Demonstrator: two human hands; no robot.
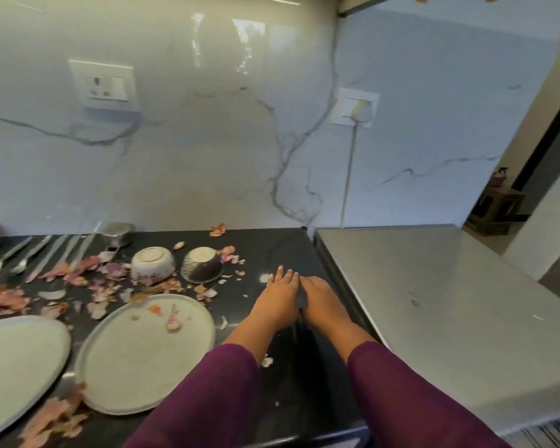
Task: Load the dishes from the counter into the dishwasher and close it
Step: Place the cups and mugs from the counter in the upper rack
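- Head view, the only one I have: both hands sit on the black counter (272,247), side by side and touching, just right of the dishes.
- The left hand (280,294) lies palm down with its fingers straight and has nothing in it.
- The right hand (320,297) rests against it. Its fingers are foreshortened and blurred, so I cannot tell whether they lie flat or curled. I see nothing held.
- The whole load is on the counter. The round plate (146,354) is nearest the left hand, with a second plate (17,360) at the left edge.
- A white bowl (152,265) and a dark bowl (202,265) stand upside down behind them. The cutlery (29,257) is far left, and a small steel bowl (118,232) sits by the wall.
- I can't pick out a dishwasher. I judge the steel-topped unit (450,302) on the right may be it, though no door shows.
- Nothing looks loaded yet, I'd say.
- Risk one: onion peels (78,270) lie around the dishes and on the round plate, and unscraped they could ride into the machine.
- Risk two: the round plate sits near the counter's front edge beside the left sleeve (207,399), and a careless sweep could knock it off.
- Risk three: the upturned bowls offer only smooth sides, so a one-handed lift may slip.
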